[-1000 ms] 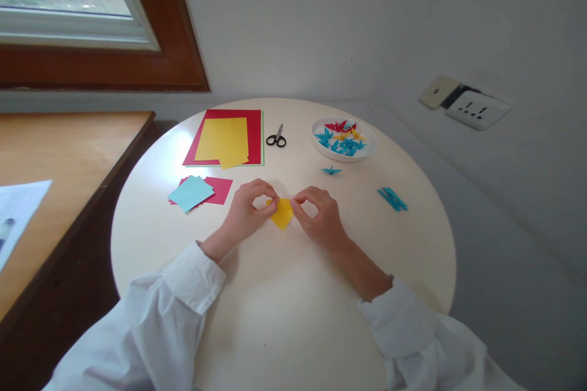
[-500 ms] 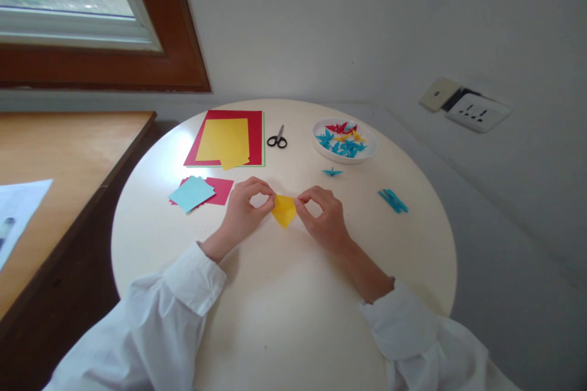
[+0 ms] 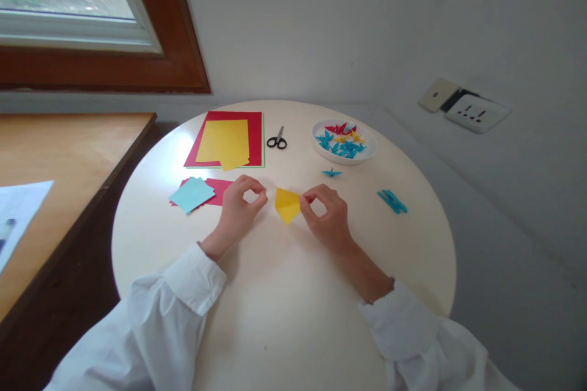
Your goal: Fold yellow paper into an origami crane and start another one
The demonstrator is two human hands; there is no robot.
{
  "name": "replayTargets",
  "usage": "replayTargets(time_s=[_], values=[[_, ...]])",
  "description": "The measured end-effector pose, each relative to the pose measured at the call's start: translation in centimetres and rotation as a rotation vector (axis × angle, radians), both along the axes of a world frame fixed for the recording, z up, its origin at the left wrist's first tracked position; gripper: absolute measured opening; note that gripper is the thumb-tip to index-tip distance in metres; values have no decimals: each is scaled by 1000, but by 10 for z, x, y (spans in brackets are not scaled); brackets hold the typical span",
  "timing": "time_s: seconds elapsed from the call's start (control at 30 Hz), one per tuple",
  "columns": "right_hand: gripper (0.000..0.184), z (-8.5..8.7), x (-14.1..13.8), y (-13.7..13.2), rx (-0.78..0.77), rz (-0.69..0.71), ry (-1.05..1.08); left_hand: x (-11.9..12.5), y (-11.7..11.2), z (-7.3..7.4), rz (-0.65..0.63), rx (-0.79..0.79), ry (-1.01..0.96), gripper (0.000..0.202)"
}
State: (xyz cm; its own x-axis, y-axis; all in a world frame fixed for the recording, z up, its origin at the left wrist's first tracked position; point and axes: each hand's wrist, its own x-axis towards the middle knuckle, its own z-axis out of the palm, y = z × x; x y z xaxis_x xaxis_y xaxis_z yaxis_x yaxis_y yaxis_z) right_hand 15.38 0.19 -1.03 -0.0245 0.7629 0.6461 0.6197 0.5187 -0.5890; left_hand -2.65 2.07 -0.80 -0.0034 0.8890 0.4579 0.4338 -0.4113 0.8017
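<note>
A small folded piece of yellow paper [image 3: 287,205] is pinched at its right corner between the thumb and index finger of my right hand [image 3: 328,217]. To its left is my left hand [image 3: 241,210], a short gap away from the paper. Its thumb and index fingertips are pressed together with nothing visible between them. Just behind my right hand, a blue folded paper crane [image 3: 332,173] lies on the round white table [image 3: 284,317].
A white dish [image 3: 316,145] holds several red, blue and yellow cranes. Scissors [image 3: 277,140] lie beside a stack of red and yellow sheets [image 3: 224,139]. Light blue squares [image 3: 191,194] rest on pink paper at left. Blue strips [image 3: 392,201] lie at right.
My left hand has let go of the yellow paper and moved slightly left. My right hand still grips it and has shifted a little right.
</note>
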Motion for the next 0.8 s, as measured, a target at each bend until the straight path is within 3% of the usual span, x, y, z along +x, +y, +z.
replayTargets(time_s=[0.13, 0.33, 0.53, 0.8], values=[[14, 0, 2, 1, -34, -22, 90, -1, 4, -2, 47, -120, -71, 3], [15, -4, -3, 3, -165, 20, 240, 5, -2, -1, -194, -321, -35, 18], [18, -10, -2, 8, -340, -18, 405, 4, -3, 1, -264, -337, -38, 30], [15, -9, -4, 6, -347, 62, 361, 5, -2, -1, -231, -244, -46, 18]])
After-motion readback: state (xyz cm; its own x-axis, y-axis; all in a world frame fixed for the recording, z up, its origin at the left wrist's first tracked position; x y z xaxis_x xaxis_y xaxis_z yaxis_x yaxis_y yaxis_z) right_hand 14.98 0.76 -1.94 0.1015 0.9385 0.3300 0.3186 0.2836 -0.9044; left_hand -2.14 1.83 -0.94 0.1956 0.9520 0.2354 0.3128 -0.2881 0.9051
